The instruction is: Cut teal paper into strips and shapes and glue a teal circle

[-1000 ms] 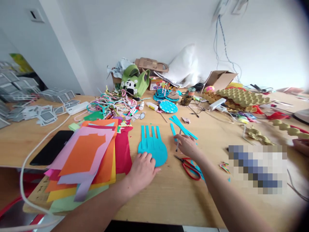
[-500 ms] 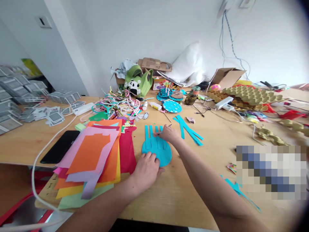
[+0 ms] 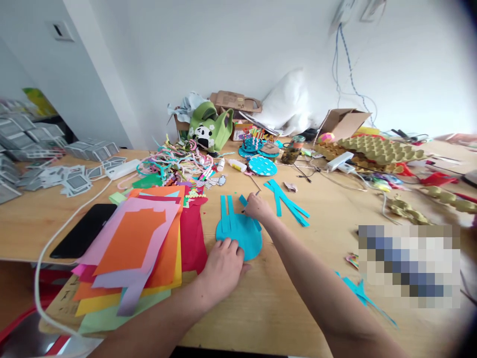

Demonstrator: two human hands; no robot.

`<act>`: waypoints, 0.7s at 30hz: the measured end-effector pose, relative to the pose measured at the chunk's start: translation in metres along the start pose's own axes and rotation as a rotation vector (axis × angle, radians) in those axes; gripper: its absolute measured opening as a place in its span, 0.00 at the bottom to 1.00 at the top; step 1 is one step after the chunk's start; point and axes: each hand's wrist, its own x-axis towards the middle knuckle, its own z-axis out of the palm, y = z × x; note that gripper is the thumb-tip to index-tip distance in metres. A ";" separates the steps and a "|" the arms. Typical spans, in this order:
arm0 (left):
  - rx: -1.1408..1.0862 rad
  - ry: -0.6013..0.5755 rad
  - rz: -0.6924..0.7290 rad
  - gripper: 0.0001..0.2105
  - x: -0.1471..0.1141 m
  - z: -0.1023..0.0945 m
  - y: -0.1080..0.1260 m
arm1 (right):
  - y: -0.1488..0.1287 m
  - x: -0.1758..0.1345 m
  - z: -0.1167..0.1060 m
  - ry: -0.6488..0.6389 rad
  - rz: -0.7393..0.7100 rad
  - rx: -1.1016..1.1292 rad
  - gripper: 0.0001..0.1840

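Note:
A round blue piece (image 3: 238,233), paper or felt, lies on the wooden table in front of me. My left hand (image 3: 225,261) presses on its lower edge, fingers curled over it and thumb at the near side. Two upright blue strips (image 3: 226,211) lie across its upper left part and stick out past the rim. At the upper right, my right hand (image 3: 260,209) is closed round a thin pen-like stick (image 3: 257,192). A slanted blue strip (image 3: 243,200) shows beside its fingers; whether they grip it too is hidden.
Loose blue strips (image 3: 288,204) lie to the right, blue scraps (image 3: 359,288) nearer me. Coloured sheets (image 3: 130,238) and a black phone (image 3: 84,231) are at left. Behind are tangled yarn (image 3: 179,161), a dotted blue disc (image 3: 263,166), a jar (image 3: 292,150) and egg trays (image 3: 383,149).
Under my right hand the strips on the right part of the round piece have shifted from upright to slanted, leaving its upper middle bare. My left hand stays on the lower edge.

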 end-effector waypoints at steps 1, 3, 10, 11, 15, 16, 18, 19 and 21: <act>0.002 0.000 0.000 0.14 0.000 0.000 0.000 | 0.005 0.002 -0.003 0.014 0.011 -0.005 0.18; 0.007 -0.002 0.001 0.14 0.000 0.001 0.000 | 0.016 0.008 -0.010 0.045 0.041 -0.015 0.16; -0.015 0.006 -0.025 0.13 0.000 0.001 0.002 | 0.052 0.034 -0.031 0.118 0.049 -0.025 0.14; -0.022 0.006 -0.028 0.13 0.000 0.001 0.003 | 0.054 0.037 -0.031 0.126 0.042 -0.022 0.13; -0.026 0.004 -0.026 0.13 0.001 0.000 0.003 | 0.056 0.044 -0.026 0.146 0.031 0.007 0.14; -0.024 0.001 -0.025 0.13 0.001 0.000 0.003 | 0.055 0.046 -0.024 0.149 0.031 0.015 0.13; -0.022 -0.005 -0.020 0.13 0.001 0.000 0.003 | 0.055 0.048 -0.023 0.154 0.032 0.028 0.13; -0.021 -0.006 -0.019 0.13 0.001 0.000 0.003 | 0.056 0.049 -0.022 0.156 0.034 0.031 0.12; -0.018 -0.001 -0.019 0.13 0.001 0.001 0.003 | 0.056 0.050 -0.022 0.159 0.041 0.034 0.12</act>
